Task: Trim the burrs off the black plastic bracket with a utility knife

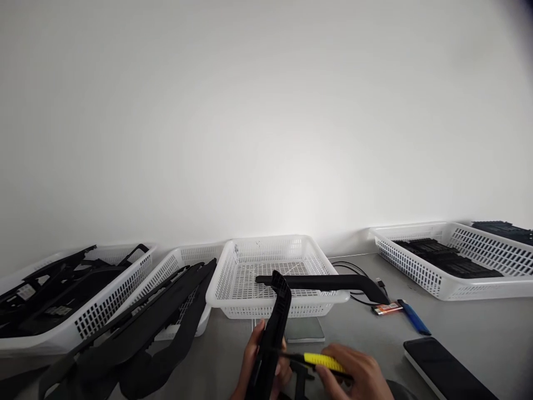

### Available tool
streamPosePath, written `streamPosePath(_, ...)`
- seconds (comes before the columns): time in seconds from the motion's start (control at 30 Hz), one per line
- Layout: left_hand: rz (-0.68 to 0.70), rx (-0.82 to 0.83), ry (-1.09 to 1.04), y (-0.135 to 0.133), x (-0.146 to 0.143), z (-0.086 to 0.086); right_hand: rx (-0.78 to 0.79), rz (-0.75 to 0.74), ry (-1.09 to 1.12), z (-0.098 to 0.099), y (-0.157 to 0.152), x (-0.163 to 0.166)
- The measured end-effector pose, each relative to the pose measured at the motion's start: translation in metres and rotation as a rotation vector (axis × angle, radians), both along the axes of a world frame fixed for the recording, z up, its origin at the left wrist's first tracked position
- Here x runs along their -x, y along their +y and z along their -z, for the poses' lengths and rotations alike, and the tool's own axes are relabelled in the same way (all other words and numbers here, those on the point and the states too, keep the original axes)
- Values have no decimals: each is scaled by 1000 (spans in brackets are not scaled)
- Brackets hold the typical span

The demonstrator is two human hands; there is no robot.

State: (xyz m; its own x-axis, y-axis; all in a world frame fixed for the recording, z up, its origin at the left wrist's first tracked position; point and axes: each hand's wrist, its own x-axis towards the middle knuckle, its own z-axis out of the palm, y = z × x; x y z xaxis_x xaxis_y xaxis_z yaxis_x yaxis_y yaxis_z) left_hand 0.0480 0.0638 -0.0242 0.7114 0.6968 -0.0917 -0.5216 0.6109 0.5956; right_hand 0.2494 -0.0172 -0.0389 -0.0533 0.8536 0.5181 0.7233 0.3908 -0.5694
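At the bottom centre, my left hand (251, 355) is closed around a long black plastic trim piece (278, 316), which stands tilted with its bent end up. My right hand (358, 371) grips a slim tool with a ribbed yellow-and-black handle (325, 362). Its thin dark end points left and meets or crosses the trim piece; the tip's exact kind is too blurred to tell. Behind them, a similar black trim piece (325, 282) lies across a white plastic basket (283, 240). Below my hands, another dark part (300, 380) is partly hidden.
Left, black parts fill one white basket (45, 344); long black trims (137, 339) overhang another. Right, a basket (458, 291) holds dark parts. On the grey table lie a blue tool (414, 318), an orange packet (386, 309), a black cable (353, 268) and a phone-like device (445, 366).
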Motion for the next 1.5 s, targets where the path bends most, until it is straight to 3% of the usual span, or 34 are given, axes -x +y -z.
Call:
streamPosePath(0.33,-80,67,-10,-7,2,-9,-33,102,30,-19,-7,1)
streamPosePath(0.83,-58,38,-74,-5,3,-3,-19,164,82,-5,0,-10)
streamPosePath(1.03,-120,56,-38,1,2,4,-9,193,81,-5,1,-15)
streamPosePath(1.3,-257,60,69,-10,-1,-9,11,156,86,-3,0,-16)
streamPosePath(1.5,-318,61,100,-8,-5,-3,7,189,100,-4,1,-13)
